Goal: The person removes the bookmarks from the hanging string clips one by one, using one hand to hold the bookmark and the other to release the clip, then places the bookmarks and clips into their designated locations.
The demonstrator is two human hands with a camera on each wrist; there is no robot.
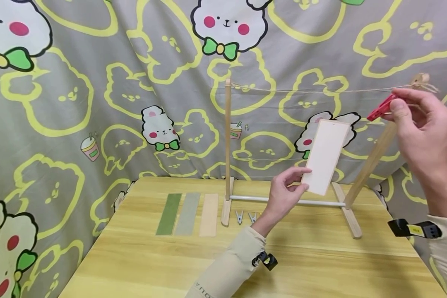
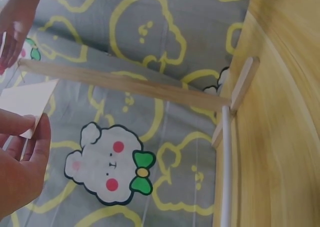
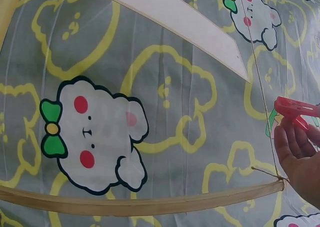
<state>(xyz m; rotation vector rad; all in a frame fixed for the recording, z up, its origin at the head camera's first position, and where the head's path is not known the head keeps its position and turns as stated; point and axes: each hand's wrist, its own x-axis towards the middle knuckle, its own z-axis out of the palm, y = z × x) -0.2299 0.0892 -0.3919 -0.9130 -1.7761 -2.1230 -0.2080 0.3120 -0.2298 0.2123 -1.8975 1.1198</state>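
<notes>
Bunny-print backdrop, wooden worktop [image 1: 320,265]. My left hand [image 1: 283,194] pinches white card [image 1: 325,157]; right hand [image 1: 421,124] squeezes red peg [image 1: 381,107]; card's top belongs against string [image 1: 320,90].

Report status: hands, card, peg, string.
Left hand pinches white card below string. Right hand pinches red peg near string. Card not yet clipped; nothing between.

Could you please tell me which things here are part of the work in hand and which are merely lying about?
In use:
- pale rectangular card, pinched by the left hand
- red plastic clothes peg, held by the right hand
- thin twine line on the wooden stand

Lying about on the wooden table:
- green, grey-green and beige strips
- two small pegs
</notes>
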